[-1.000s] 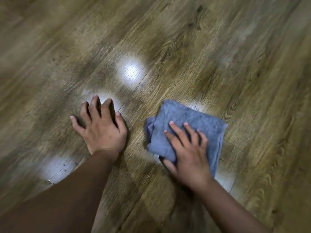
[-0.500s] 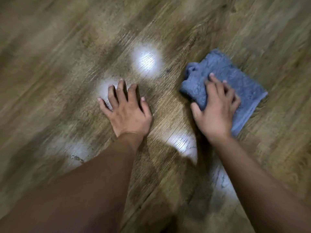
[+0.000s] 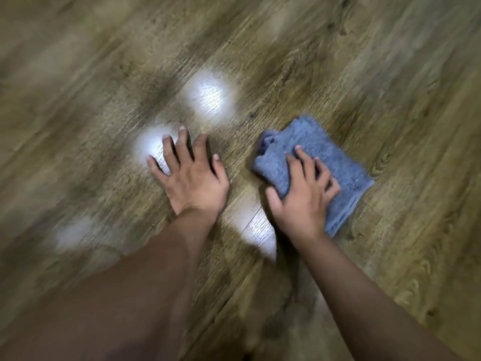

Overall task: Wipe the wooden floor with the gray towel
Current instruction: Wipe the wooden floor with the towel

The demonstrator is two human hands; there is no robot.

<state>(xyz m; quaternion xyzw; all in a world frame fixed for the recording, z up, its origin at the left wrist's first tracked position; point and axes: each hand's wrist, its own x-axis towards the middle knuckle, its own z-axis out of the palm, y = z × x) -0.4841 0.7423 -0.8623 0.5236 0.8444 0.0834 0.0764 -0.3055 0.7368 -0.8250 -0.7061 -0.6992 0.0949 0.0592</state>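
One folded gray towel [image 3: 316, 166] lies on the wooden floor [image 3: 338, 74], the right hand [image 3: 303, 196] gripping it with curled fingers, the left hand [image 3: 191, 175] pressing flat, fingers spread.

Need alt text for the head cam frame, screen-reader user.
Seen from above, a person's right hand grips a folded gray towel against a wooden floor, thumb tucked at the towel's near edge. The left hand rests flat on the floor beside it, fingers spread. Bright light reflections dot the blurred planks.
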